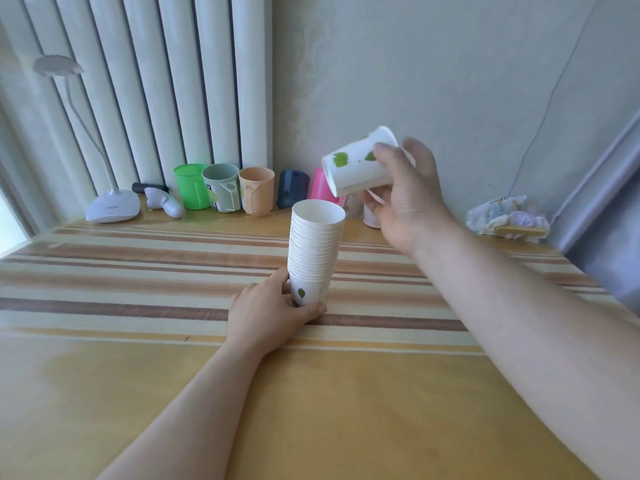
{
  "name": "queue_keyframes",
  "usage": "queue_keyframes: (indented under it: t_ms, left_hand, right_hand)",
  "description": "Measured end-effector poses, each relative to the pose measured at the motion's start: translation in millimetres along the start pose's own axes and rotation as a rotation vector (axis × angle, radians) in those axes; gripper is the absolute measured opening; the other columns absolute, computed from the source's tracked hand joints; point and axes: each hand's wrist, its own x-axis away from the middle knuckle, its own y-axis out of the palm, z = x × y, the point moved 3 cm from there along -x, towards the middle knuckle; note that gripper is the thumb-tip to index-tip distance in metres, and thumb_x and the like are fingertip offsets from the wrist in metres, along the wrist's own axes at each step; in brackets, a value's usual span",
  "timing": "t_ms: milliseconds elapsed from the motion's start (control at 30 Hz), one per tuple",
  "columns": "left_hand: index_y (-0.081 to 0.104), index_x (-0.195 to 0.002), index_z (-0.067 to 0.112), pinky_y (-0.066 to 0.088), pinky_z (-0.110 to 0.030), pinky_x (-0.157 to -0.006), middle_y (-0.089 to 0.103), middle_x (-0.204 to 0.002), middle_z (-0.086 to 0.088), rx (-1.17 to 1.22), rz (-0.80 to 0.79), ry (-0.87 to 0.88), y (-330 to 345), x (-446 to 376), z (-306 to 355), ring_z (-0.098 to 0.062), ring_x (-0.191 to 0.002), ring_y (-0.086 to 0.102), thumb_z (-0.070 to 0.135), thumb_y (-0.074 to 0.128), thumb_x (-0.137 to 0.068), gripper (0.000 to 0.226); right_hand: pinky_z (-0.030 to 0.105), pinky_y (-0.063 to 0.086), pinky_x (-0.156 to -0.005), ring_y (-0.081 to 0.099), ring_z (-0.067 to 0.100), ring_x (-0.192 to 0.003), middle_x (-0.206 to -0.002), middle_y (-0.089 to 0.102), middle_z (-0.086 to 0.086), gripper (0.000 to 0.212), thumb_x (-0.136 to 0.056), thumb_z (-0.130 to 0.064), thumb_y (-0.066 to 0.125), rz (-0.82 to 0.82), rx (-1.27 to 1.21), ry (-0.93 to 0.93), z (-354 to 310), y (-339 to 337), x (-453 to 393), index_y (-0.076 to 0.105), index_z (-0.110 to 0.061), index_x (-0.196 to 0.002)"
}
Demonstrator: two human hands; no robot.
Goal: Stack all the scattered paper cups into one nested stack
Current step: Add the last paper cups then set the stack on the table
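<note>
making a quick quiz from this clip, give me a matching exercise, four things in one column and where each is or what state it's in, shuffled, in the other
Things:
1. nested stack
2. single paper cup
3. desk lamp
4. green plastic cup

States or places:
A. tilted in the air, held by the right hand
B. far left of the table, by the radiator
C. upright on the table, base gripped by the left hand
D. leftmost in the row of coloured cups by the wall

Pairs: 1-C, 2-A, 3-B, 4-D
</note>
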Motion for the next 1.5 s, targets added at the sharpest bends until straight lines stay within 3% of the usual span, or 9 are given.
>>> queue_keyframes:
  t_ms: [267, 467, 567, 733, 900, 1033, 1233, 1333, 1500]
  left_hand:
    - [0.060, -0.114, 0.043, 0.055, -0.045, -0.093, 0.075, -0.116, 0.024, 0.008, -0.012, 0.013, -3.2, 3.5, 0.8, -0.017, -0.110, 0.069, 0.081, 0.071, -0.067, 0.062]
    - [0.059, -0.110, 0.043, 0.054, -0.046, -0.094, 0.074, -0.113, 0.026, 0.024, -0.003, 0.017, -1.0, 1.6, -1.4, -0.017, -0.109, 0.068, 0.082, 0.068, -0.065, 0.060]
    - [0.059, -0.109, 0.043, 0.052, -0.046, -0.097, 0.073, -0.112, 0.026, 0.040, 0.007, 0.009, 1.4, 0.7, -2.7, -0.016, -0.109, 0.066, 0.079, 0.071, -0.068, 0.056]
    - [0.058, -0.109, 0.033, 0.054, -0.045, -0.091, 0.073, -0.102, 0.016, 0.094, 0.105, -0.009, 5.3, -2.9, -7.3, -0.021, -0.101, 0.066, 0.064, 0.077, -0.082, 0.046]
    - [0.057, -0.109, 0.033, 0.055, -0.044, -0.088, 0.072, -0.097, 0.014, 0.092, 0.138, -0.003, 9.9, -8.5, -11.9, -0.020, -0.096, 0.066, 0.065, 0.075, -0.082, 0.046]
    - [0.055, -0.109, 0.034, 0.055, -0.041, -0.088, 0.071, -0.095, 0.016, 0.065, 0.147, 0.007, 9.8, -9.4, -14.0, -0.017, -0.095, 0.066, 0.066, 0.073, -0.083, 0.046]
    - [0.053, -0.111, 0.037, 0.055, -0.042, -0.087, 0.073, -0.099, 0.017, 0.027, 0.123, 0.014, 8.6, -9.6, -10.3, -0.018, -0.096, 0.067, 0.071, 0.069, -0.083, 0.046]
    - [0.055, -0.113, 0.039, 0.055, -0.042, -0.087, 0.074, -0.104, 0.019, 0.023, 0.098, 0.010, 8.0, -8.8, -10.1, -0.018, -0.099, 0.068, 0.072, 0.068, -0.082, 0.047]
    - [0.057, -0.112, 0.040, 0.055, -0.041, -0.086, 0.074, -0.110, 0.023, 0.029, 0.067, 0.009, 5.7, -5.9, -8.4, -0.016, -0.102, 0.068, 0.074, 0.069, -0.080, 0.048]
  right_hand:
    - [0.051, 0.055, -0.110, 0.067, 0.028, -0.125, -0.135, 0.067, 0.005, 0.108, -0.061, -0.046, 0.086, -0.161, 0.653, -0.222, 11.7, 21.6, 23.2, 0.026, -0.073, -0.147]
    - [0.043, 0.054, -0.111, 0.063, 0.014, -0.131, -0.144, 0.064, -0.010, 0.114, -0.069, -0.056, 0.088, -0.278, 0.602, -0.148, 42.6, 8.8, 27.0, 0.026, -0.046, -0.165]
    - [0.039, 0.049, -0.102, 0.063, 0.015, -0.121, -0.130, 0.068, -0.012, 0.075, -0.081, -0.064, 0.067, -0.204, 0.375, 0.002, 63.6, -8.2, 20.7, 0.053, -0.042, -0.151]
    - [0.038, 0.054, -0.097, 0.062, 0.025, -0.126, -0.146, 0.062, 0.004, 0.066, -0.086, -0.031, 0.072, 0.077, 0.620, 0.206, 124.3, -35.9, -15.0, 0.057, -0.024, -0.150]
    - [0.051, 0.050, -0.110, 0.053, 0.034, -0.132, -0.134, 0.064, 0.001, 0.079, -0.065, -0.080, 0.059, 0.127, 0.896, 0.363, 153.7, -29.9, -42.3, 0.066, -0.034, -0.129]
    - [0.046, 0.056, -0.100, 0.061, 0.031, -0.116, -0.101, 0.074, -0.004, 0.046, -0.078, -0.067, 0.061, 0.132, 0.745, 0.327, 159.9, -25.2, -46.8, 0.077, -0.030, -0.099]
    - [0.036, 0.049, -0.079, 0.058, 0.016, -0.088, -0.106, 0.066, -0.004, 0.029, -0.108, -0.038, 0.052, 0.282, 0.333, 0.257, 129.0, -50.7, -35.6, 0.062, -0.026, -0.132]
    - [0.048, 0.059, -0.093, 0.068, 0.024, -0.103, -0.117, 0.070, 0.001, 0.018, -0.106, -0.037, 0.061, 0.244, 0.206, 0.334, 111.3, -59.8, -19.6, 0.063, -0.027, -0.120]
    - [0.052, 0.064, -0.092, 0.075, 0.027, -0.104, -0.126, 0.071, 0.009, 0.056, -0.089, -0.025, 0.087, 0.259, 0.033, 0.148, 48.9, -42.3, -16.4, 0.052, -0.018, -0.132]
